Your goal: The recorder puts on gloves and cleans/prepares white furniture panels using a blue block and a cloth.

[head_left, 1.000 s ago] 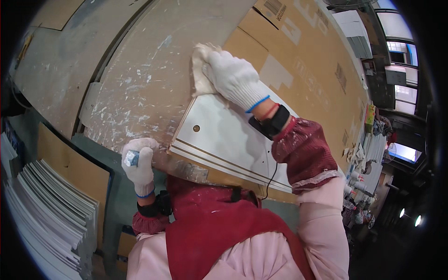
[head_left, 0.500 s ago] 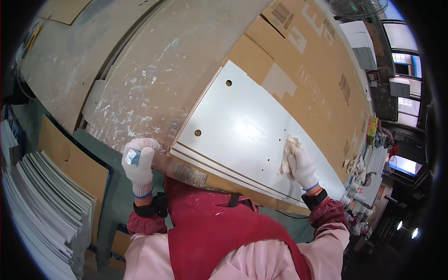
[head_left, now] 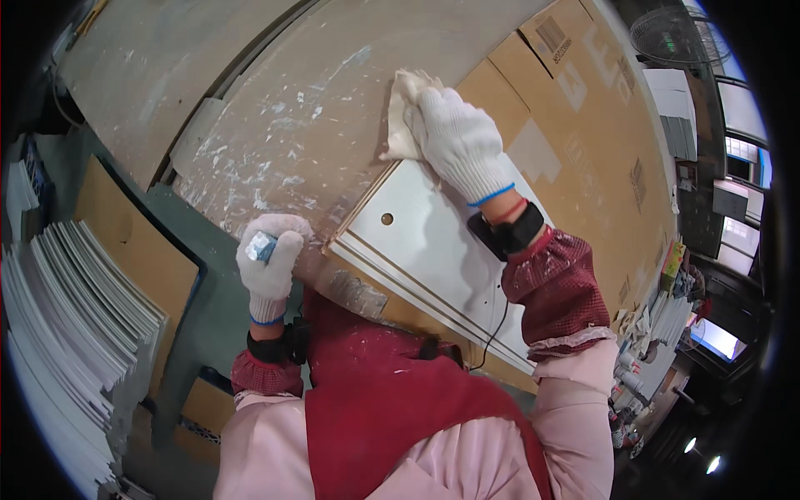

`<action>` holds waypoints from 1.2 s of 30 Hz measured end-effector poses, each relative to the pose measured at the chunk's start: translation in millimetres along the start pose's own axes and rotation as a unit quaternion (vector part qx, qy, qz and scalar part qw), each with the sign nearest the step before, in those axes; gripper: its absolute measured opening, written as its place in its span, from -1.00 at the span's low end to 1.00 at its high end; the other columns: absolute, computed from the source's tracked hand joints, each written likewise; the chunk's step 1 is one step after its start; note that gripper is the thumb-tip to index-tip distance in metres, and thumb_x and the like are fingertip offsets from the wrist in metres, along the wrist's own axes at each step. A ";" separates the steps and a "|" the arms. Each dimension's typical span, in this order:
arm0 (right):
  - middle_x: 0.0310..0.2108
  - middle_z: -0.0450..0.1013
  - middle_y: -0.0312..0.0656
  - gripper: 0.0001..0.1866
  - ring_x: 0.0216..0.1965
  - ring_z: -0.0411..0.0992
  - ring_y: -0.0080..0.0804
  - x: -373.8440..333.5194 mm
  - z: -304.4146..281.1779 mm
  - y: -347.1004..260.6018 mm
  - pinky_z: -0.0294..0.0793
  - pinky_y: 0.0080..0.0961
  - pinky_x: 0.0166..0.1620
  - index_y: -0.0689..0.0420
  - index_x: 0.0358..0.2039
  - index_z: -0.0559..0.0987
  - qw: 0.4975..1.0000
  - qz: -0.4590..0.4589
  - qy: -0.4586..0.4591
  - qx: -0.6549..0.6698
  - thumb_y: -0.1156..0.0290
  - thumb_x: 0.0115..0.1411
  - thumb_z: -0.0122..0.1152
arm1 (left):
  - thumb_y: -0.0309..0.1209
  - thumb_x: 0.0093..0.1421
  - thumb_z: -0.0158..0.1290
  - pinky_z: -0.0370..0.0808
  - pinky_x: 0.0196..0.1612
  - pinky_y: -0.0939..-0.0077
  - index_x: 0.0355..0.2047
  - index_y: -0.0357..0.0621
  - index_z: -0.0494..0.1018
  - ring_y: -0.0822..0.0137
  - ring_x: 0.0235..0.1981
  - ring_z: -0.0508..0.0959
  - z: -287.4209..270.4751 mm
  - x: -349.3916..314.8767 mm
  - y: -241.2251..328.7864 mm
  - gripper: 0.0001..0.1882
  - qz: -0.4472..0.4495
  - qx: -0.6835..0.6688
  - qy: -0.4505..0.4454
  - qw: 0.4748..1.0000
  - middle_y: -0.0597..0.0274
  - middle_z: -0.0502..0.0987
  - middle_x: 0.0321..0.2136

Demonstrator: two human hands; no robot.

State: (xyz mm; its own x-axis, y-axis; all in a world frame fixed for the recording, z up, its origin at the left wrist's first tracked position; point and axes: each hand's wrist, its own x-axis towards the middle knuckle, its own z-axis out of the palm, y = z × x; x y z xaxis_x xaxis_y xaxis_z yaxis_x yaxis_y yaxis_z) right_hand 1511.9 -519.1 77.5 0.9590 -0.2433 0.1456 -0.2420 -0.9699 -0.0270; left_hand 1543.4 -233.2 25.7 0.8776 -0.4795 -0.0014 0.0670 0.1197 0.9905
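Gloved hands work at a paint-flecked workbench (head_left: 275, 142), seen from above the person's head. The right hand (head_left: 458, 137), in a white knit glove, lies flat with fingers spread over a crumpled pale cloth (head_left: 402, 112), pressing it onto the far corner of a white rectangular panel (head_left: 433, 258). That panel sits on top of a small stack of like panels at the near edge of the bench, angled across it, with a round hole (head_left: 387, 218) close to its near-left corner. The left hand (head_left: 268, 265), also in a white glove, is curled into a fist around a small blue-grey object (head_left: 260, 247) just beside the near-left corner of the stack; what the object is cannot be told. Flattened brown cardboard (head_left: 583, 125) covers the bench to the right of the panel. Down on the left, a thick stack of thin pale sheets (head_left: 67, 325) stands on edge beside a brown board (head_left: 133, 250). A red apron (head_left: 392, 400) and pink sleeves fill the lower part of the view.
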 end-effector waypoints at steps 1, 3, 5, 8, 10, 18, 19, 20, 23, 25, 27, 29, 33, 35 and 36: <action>-0.48 0.41 -0.11 -0.77 -0.53 0.45 -0.15 6.9 -0.3 -4.3 0.45 -0.34 -0.49 0.09 -0.36 0.44 1.000 -0.004 -0.016 -0.016 0.18 0.20 0.06 | -0.63 0.11 -0.02 0.45 -0.26 0.54 -0.31 -0.31 0.43 0.40 -0.37 0.51 0.1 -0.2 0.7 -0.88 -0.003 0.002 0.006 1.000 0.13 0.53 -0.38; -0.49 0.41 -0.11 -0.78 -0.49 0.46 -0.14 3.8 -7.2 -11.0 0.45 -0.32 -0.44 0.10 -0.37 0.44 0.998 0.027 -0.054 -0.004 0.21 0.19 0.09 | -0.62 0.12 0.00 0.45 -0.27 0.55 -0.31 -0.31 0.43 0.42 -0.37 0.51 -0.1 -1.8 3.3 -0.89 -0.026 -0.006 0.014 1.000 0.14 0.54 -0.38; -0.49 0.41 -0.10 -0.79 -0.40 0.45 -0.13 -14.1 -13.7 -6.9 0.44 -0.30 -0.35 0.11 -0.35 0.44 0.992 -0.083 -0.017 0.090 0.24 0.17 0.13 | -0.61 0.12 0.02 0.45 -0.27 0.57 -0.31 -0.31 0.43 0.43 -0.36 0.51 -1.9 -0.9 2.7 -0.89 -0.023 -0.011 0.023 0.999 0.15 0.54 -0.38; -0.26 0.40 -0.07 -0.83 -0.35 0.40 -0.10 -74.4 -33.3 -15.9 0.38 -0.28 -0.34 0.12 -0.30 0.47 0.967 -0.174 -0.105 0.152 0.34 0.12 0.14 | -0.59 0.11 -0.04 0.47 -0.23 0.48 -0.33 -0.32 0.43 0.33 -0.35 0.53 -7.0 -2.5 4.1 -0.88 -0.042 0.009 0.020 0.999 0.07 0.53 -0.34; -0.34 0.40 -0.11 -0.77 -0.41 0.38 -0.21 -131.3 -35.5 -2.8 0.38 -0.36 -0.36 0.10 -0.34 0.46 0.947 -0.236 -0.161 0.147 0.42 -0.08 0.19 | -0.64 0.10 0.03 0.46 -0.26 0.56 -0.32 -0.32 0.44 0.42 -0.36 0.51 -6.3 -0.6 3.4 -0.88 -0.035 -0.031 0.006 0.999 0.14 0.55 -0.38; -0.48 0.35 -0.17 -0.79 -0.47 0.42 -0.18 -134.7 -39.6 -30.3 0.40 -0.29 -0.38 0.06 -0.39 0.41 0.944 -0.184 -0.209 0.179 0.33 -0.02 0.22 | -0.65 0.09 0.04 0.46 -0.25 0.55 -0.33 -0.31 0.44 0.41 -0.35 0.51 -9.1 -0.3 -5.4 -0.89 0.033 -0.032 -0.013 0.999 0.12 0.55 -0.37; -0.46 0.36 -0.15 -0.80 -0.45 0.43 -0.17 -113.5 -35.1 -43.9 0.41 -0.29 -0.38 0.07 -0.38 0.41 0.945 -0.184 -0.207 0.172 0.32 0.00 0.20 | -0.65 0.09 0.03 0.46 -0.25 0.54 -0.33 -0.31 0.45 0.41 -0.35 0.51 -8.0 -1.0 -4.8 -0.89 0.029 -0.031 -0.007 0.999 0.12 0.55 -0.36; -0.44 0.36 -0.14 -0.80 -0.43 0.43 -0.16 -92.1 -31.8 -57.4 0.42 -0.28 -0.38 0.08 -0.38 0.41 0.947 -0.185 -0.205 0.166 0.31 0.03 0.19 | -0.65 0.09 0.03 0.46 -0.25 0.54 -0.33 -0.31 0.45 0.41 -0.35 0.51 -6.6 -2.0 -5.3 -0.89 0.029 -0.030 -0.008 0.999 0.12 0.55 -0.36; -0.45 0.36 -0.13 -0.81 -0.43 0.41 -0.15 -46.2 -29.8 -83.8 0.41 -0.27 -0.39 0.09 -0.38 0.41 0.942 -0.130 -0.284 0.122 0.29 0.08 0.15 | -0.64 0.10 0.03 0.46 -0.26 0.54 -0.33 -0.32 0.45 0.41 -0.35 0.51 -5.2 -1.4 -7.0 -0.90 0.016 -0.043 0.005 0.999 0.12 0.55 -0.36; -0.47 0.35 -0.12 -0.82 -0.44 0.41 -0.13 -48.5 -29.7 -80.7 0.40 -0.26 -0.41 0.10 -0.37 0.42 0.945 -0.147 -0.260 0.130 0.28 0.10 0.13 | -0.63 0.11 0.03 0.47 -0.26 0.55 -0.33 -0.31 0.45 0.41 -0.36 0.51 -3.3 -0.8 -2.0 -0.90 -0.004 -0.002 0.018 1.000 0.13 0.55 -0.36; -0.49 0.35 -0.12 -0.81 -0.45 0.40 -0.11 -64.1 -31.1 -74.3 0.40 -0.25 -0.43 0.10 -0.37 0.43 0.947 -0.170 -0.236 0.137 0.27 0.12 0.12 | -0.62 0.11 0.00 0.47 -0.23 0.53 -0.32 -0.32 0.45 0.40 -0.35 0.52 -4.8 -5.9 3.0 -0.89 -0.010 0.007 0.014 1.000 0.13 0.55 -0.35; -0.53 0.35 -0.12 -0.83 -0.50 0.39 -0.09 -102.2 -35.0 -63.1 0.39 -0.25 -0.47 0.10 -0.37 0.45 0.957 -0.169 -0.123 0.200 0.28 0.13 0.12 | -0.61 0.12 -0.03 0.47 -0.21 0.51 -0.31 -0.32 0.45 0.38 -0.34 0.52 -7.0 -5.4 3.0 -0.88 -0.018 0.015 0.012 1.000 0.13 0.54 -0.34; -0.31 0.45 -0.08 -0.68 -0.37 0.46 -0.14 -240.1 -53.4 0.3 0.48 -0.36 -0.29 0.12 -0.10 0.49 0.981 0.030 -0.152 0.113 0.36 0.11 0.13 | -0.57 0.14 -0.01 0.46 -0.21 0.53 -0.31 -0.29 0.45 0.39 -0.34 0.52 -5.2 -8.0 2.7 -0.89 -0.009 -0.012 0.012 1.000 0.15 0.54 -0.34; -0.24 0.48 0.00 -0.77 -0.33 0.51 -0.15 -298.8 -68.4 12.3 0.54 -0.32 -0.22 0.17 -0.13 0.48 0.964 0.223 -0.070 0.129 0.50 0.18 0.02 | -0.56 0.14 -0.01 0.46 -0.23 0.53 -0.32 -0.29 0.45 0.39 -0.35 0.52 -3.6 -3.2 1.2 -0.90 0.001 0.002 -0.009 1.000 0.15 0.54 -0.35; -0.18 0.47 0.01 -0.70 -0.29 0.51 -0.17 -365.9 -58.7 49.2 0.53 -0.34 -0.16 0.18 -0.03 0.43 0.934 0.329 -0.059 0.127 0.49 0.21 -0.03 | -0.58 0.13 0.01 0.46 -0.24 0.55 -0.34 -0.28 0.45 0.42 -0.36 0.51 -2.8 -2.0 3.1 -0.92 0.004 0.008 0.011 1.000 0.17 0.54 -0.36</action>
State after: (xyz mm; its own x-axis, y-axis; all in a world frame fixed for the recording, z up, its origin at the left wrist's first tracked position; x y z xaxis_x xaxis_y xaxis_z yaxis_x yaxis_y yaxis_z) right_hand 1140.3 -477.2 81.0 0.6283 -0.7722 -0.0947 -0.7562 -0.5775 -0.3077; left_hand 1543.2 -229.3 28.4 0.8882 -0.4595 0.0031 0.0530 0.1090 0.9926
